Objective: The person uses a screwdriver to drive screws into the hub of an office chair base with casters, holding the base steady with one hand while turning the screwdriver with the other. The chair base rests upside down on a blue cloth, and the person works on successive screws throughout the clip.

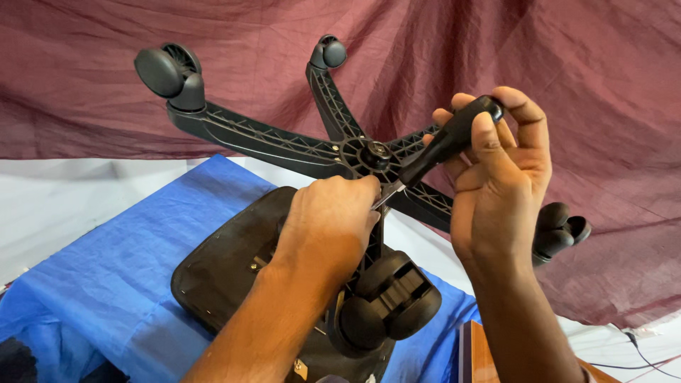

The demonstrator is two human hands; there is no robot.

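At the hub of the upturned chair base (369, 154), my right hand (500, 167) is closed around the black handle of a screwdriver (447, 142), thumb along the top, fingers wrapped under. Its metal shaft slants down-left and meets my left hand (326, 223) just below the hub; the tip is hidden behind my knuckles, so I cannot tell what it engages. Left hand is curled shut around the column beneath the hub, steadying it and guiding the shaft.

Chair lies inverted: five ribbed black legs spread upward, each ending in a twin caster (170, 71); nearest caster (390, 301) sits just below my left wrist. Dark seat underside (227, 262) rests on a blue cloth (113, 269), with maroon fabric (567, 57) hanging behind.

Judgement on technique: keep the shaft in line with whatever it seats in, press along the axis before turning, and hold the left grip firm so the base does not rotate. Slanted entry risks slipping toward my left fingers.
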